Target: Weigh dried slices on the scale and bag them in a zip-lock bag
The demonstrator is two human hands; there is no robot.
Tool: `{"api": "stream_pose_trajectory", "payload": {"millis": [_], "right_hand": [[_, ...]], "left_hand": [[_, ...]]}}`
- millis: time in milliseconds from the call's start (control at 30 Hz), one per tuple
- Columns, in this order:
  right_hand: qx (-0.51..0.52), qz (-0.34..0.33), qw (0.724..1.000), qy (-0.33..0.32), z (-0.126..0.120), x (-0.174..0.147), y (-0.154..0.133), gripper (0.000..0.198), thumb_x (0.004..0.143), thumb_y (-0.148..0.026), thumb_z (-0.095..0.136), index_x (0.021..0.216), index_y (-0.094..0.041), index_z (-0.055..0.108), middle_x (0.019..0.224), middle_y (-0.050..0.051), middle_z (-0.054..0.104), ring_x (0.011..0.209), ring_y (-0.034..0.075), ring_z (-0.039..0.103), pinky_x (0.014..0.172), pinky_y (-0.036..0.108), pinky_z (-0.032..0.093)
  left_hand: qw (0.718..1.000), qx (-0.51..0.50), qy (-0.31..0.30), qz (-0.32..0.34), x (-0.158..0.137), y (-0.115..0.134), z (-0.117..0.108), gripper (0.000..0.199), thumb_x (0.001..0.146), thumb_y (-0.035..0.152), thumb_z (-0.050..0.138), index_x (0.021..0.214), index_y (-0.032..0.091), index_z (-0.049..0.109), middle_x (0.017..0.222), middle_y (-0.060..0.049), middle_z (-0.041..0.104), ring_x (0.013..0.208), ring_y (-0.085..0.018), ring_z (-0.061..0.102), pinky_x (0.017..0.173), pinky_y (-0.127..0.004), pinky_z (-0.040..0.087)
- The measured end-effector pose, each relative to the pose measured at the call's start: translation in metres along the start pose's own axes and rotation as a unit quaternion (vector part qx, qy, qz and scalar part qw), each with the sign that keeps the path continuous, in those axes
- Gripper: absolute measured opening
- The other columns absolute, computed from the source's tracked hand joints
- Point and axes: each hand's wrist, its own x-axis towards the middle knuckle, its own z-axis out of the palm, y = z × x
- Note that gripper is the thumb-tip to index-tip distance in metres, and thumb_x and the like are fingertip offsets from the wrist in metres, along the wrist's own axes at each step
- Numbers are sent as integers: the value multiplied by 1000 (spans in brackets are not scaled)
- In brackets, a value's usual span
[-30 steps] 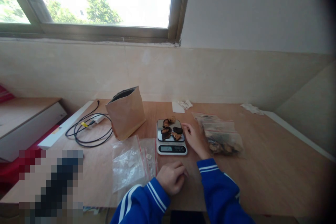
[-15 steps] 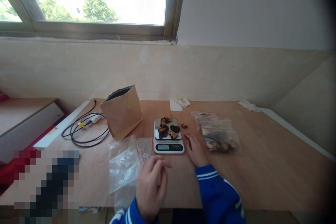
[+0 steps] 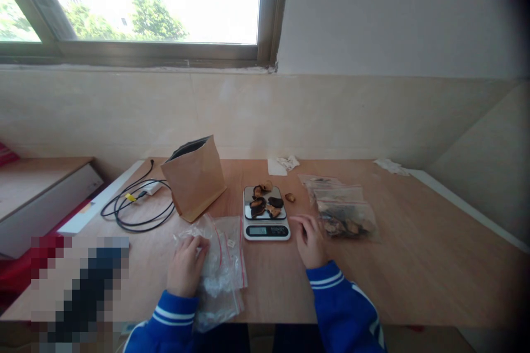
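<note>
My left hand (image 3: pixel 186 265) lies on a pile of empty clear zip bags (image 3: pixel 219 265) at the near edge of the wooden table (image 3: pixel 414 265), its fingers pressing the plastic. My right hand (image 3: pixel 310 240) rests on the table, fingers apart, just right of a small kitchen scale (image 3: pixel 265 229). Several dark dried pieces (image 3: pixel 265 204) lie on the scale's shiny plate. One loose dried piece (image 3: pixel 290 197) sits on the table beside the scale. Filled zip bags (image 3: pixel 343 215) lie right of my right hand.
An open brown paper pouch (image 3: pixel 194 179) stands left of the scale. A coiled black cable (image 3: pixel 136 207) lies at the table's left. White paper scraps (image 3: pixel 284 164) sit by the back wall, more paper scraps (image 3: pixel 389 166) at the far right corner.
My left hand has moved left from the table's middle, lifted, then come down on the empty zip bags. My right hand has drawn back from the scale's plate, and a dried piece now lies beside the scale.
</note>
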Motion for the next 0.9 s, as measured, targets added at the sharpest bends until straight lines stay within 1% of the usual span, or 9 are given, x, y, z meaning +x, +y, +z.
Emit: {"api": "stream_pose_trajectory", "payload": {"millis": [133, 233, 333, 467, 533, 600, 700, 800, 900], "right_hand": [[124, 22, 990, -64, -7, -12, -55, 23, 94, -29, 41, 96, -21, 63, 98, 8, 64, 98, 23, 58, 91, 39, 43], [242, 81, 956, -144, -10, -10, -99, 29, 96, -38, 37, 100, -21, 61, 98, 7, 65, 93, 20, 61, 82, 31, 47], [303, 131, 928, -173, -10, 1, -118, 33, 94, -47, 42, 89, -19, 60, 83, 4, 65, 77, 18, 61, 69, 28, 47], [325, 202, 913, -142, -10, 15, -99, 44, 85, -60, 50, 68, -20, 53, 62, 0, 56, 60, 16, 56, 58, 27, 45], [329, 238, 903, -138, -13, 18, -82, 48, 82, -65, 50, 66, -20, 52, 60, 1, 56, 56, 16, 54, 55, 27, 44], [319, 249, 901, -157, -19, 19, -67, 49, 82, -67, 47, 72, -20, 56, 67, 3, 62, 58, 17, 57, 55, 28, 46], [270, 201, 925, -175, -24, 23, -52, 50, 88, -64, 37, 91, -21, 63, 93, 8, 68, 79, 22, 64, 67, 33, 52], [185, 125, 967, -122, -19, 31, -42, 41, 90, -56, 40, 108, -23, 59, 110, 10, 63, 102, 25, 61, 85, 39, 51], [90, 43, 992, -78, -2, 40, -27, 35, 90, -46, 46, 112, -22, 56, 114, 13, 59, 114, 27, 54, 99, 46, 44]], "left_hand": [[989, -63, 102, 85, 4, 40, -20, 13, 87, 33, 55, 91, 22, 61, 91, -4, 64, 86, -20, 60, 79, -36, 49], [973, -101, 101, 180, 4, 77, -26, 7, 87, 24, 57, 92, 23, 60, 108, -6, 63, 102, -21, 59, 88, -37, 47], [961, -141, 74, 228, 6, 101, -22, 7, 87, 19, 55, 93, 22, 57, 119, -8, 62, 109, -22, 58, 91, -39, 46], [945, -269, 83, 167, 20, 104, -8, 2, 91, 20, 49, 89, 21, 48, 123, -11, 60, 112, -22, 58, 95, -41, 45], [929, -331, 121, 115, 32, 100, 0, 4, 92, 23, 47, 90, 21, 44, 128, -13, 58, 117, -23, 56, 98, -43, 43], [912, -371, 135, 108, 45, 95, 8, 8, 93, 26, 46, 89, 21, 41, 133, -15, 54, 125, -24, 51, 103, -46, 39], [885, -414, 170, 130, 63, 89, 23, 10, 95, 29, 42, 90, 22, 37, 131, -16, 56, 131, -23, 45, 109, -49, 32], [862, -418, 252, 137, 78, 83, 43, 12, 94, 31, 41, 90, 23, 33, 127, -17, 58, 129, -22, 47, 110, -50, 30], [865, -385, 306, 98, 89, 72, 65, 15, 93, 36, 41, 92, 22, 35, 119, -17, 60, 123, -24, 51, 106, -51, 34]]}}
